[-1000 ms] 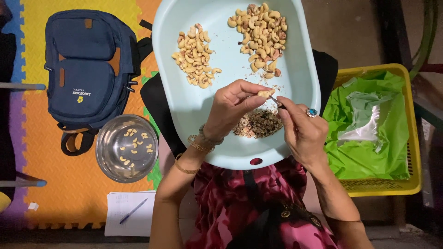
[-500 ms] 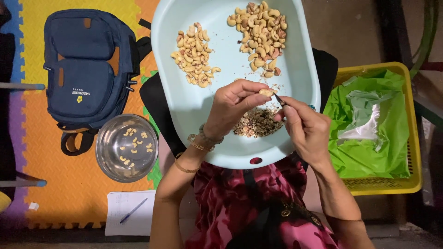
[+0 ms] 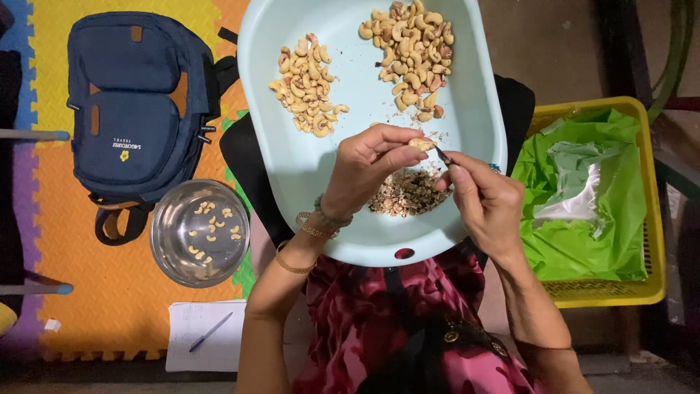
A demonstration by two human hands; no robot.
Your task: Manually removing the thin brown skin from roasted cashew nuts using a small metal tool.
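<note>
Left hand [image 3: 368, 164] pinched cashew [image 3: 420, 144] at frame centre over tray [image 3: 306, 182]. Right hand [image 3: 485, 201] gripped small blade [image 3: 442, 155], tip touching nut's right end, long axis left-right.

The tray's [image 3: 292, 175] far rim is cut off by the top edge. The far-right nut pile [image 3: 412, 58] is partly cropped there. The blade [image 3: 442, 156] is mostly hidden inside the right hand [image 3: 488, 204]. The backpack's [image 3: 138, 102] far end is cropped.
</note>
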